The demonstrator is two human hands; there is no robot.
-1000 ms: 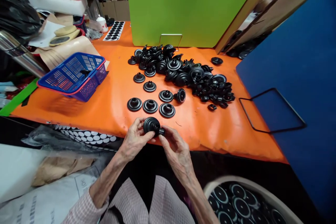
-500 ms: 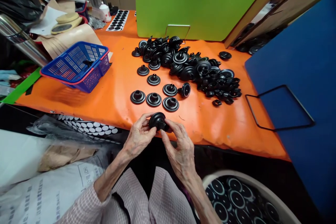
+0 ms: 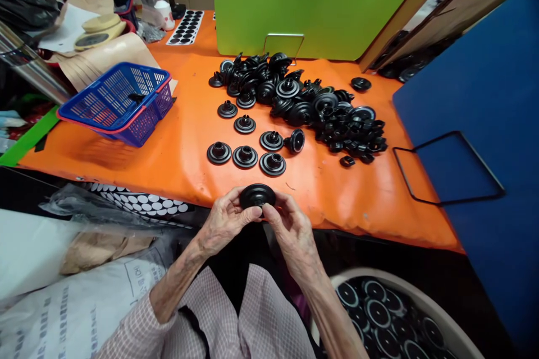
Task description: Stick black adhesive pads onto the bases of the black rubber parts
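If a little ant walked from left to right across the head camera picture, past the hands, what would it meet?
Blue basket → left hand → black disc part, held between both hands → right hand → small black ring lying beside the pile → black wire loop.

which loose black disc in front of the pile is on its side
The rightmost disc, by the pile: its stem points left, its round face shows, while the other loose discs sit flat, stems up.

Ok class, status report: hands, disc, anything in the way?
Left hand and right hand gripping black disc. Disc at near edge of orange table. Nothing seen blocking; other discs just beyond.
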